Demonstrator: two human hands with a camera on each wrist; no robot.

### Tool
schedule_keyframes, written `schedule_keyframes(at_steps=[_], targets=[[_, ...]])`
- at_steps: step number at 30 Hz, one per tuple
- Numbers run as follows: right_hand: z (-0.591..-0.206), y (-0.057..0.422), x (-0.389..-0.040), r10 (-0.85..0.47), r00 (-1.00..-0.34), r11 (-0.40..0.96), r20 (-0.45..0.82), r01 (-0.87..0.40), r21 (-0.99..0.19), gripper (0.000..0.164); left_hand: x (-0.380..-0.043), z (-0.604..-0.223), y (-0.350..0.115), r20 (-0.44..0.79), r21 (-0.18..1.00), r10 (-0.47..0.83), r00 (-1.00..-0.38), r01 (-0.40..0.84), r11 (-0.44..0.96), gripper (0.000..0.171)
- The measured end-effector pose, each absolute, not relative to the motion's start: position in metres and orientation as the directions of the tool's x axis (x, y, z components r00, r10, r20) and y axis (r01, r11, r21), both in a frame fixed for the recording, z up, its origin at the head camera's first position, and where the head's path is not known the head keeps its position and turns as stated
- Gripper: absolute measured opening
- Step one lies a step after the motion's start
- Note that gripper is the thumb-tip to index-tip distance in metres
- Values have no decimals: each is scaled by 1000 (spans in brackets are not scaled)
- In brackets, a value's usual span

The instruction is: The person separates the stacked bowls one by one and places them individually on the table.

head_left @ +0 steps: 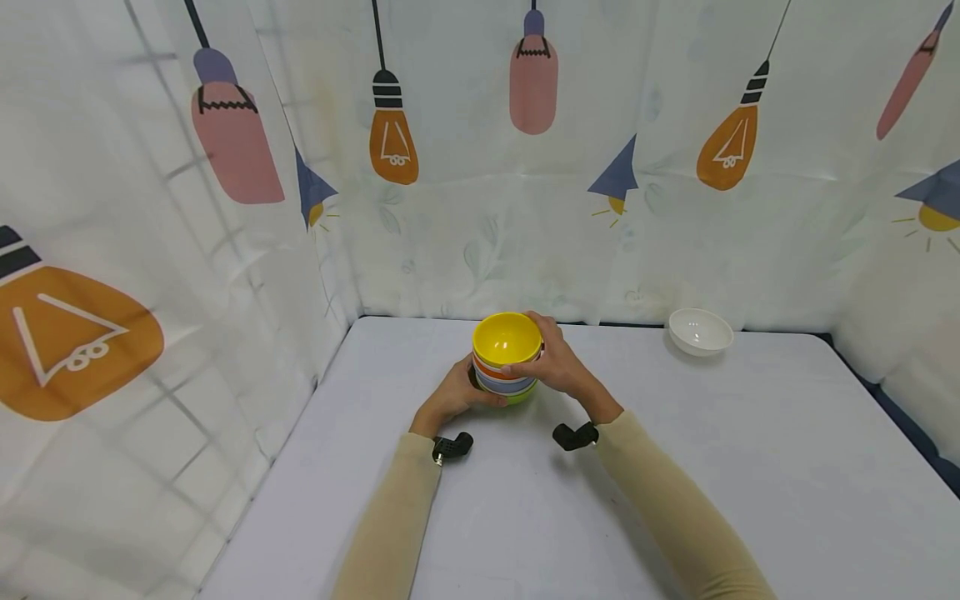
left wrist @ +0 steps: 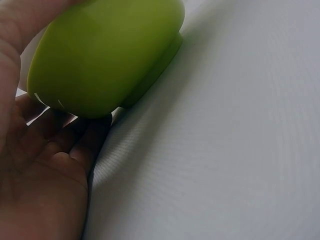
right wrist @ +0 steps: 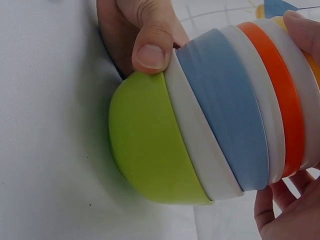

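A stack of nested bowls stands toward the back of the table, with a yellow bowl [head_left: 507, 337] on top and a lime green bowl [right wrist: 147, 142] at the bottom. Between them show a blue bowl [right wrist: 225, 107], an orange bowl [right wrist: 277, 92] and several white rims. My left hand [head_left: 456, 390] grips the green bowl low down, thumb on its rim and fingers round its far side. Higher up, my right hand [head_left: 557, 360] holds the stack near the yellow bowl, thumb in front and fingers behind. The stack leans a little, and the green bowl's foot is close over the tabletop.
A lone white bowl [head_left: 700, 332] sits at the back right of the white table [head_left: 750, 467]. Behind the table's back edge hangs a printed curtain [head_left: 465, 233], which also runs along the left side. Each wrist wears a black camera mount.
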State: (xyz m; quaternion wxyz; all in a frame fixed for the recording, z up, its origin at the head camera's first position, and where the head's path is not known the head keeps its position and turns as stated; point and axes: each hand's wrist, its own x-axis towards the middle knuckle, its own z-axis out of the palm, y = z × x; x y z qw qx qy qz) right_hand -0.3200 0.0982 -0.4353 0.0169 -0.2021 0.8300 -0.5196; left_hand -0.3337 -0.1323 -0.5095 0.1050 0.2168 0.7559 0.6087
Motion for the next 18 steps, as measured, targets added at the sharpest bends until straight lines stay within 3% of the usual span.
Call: schedule_keyframes(at_steps=[18], targets=[[-427, 97, -315, -254, -936, 353, 243, -324, -878, 99, -334, -511, -133, 113, 962, 459, -881, 212, 171, 86]])
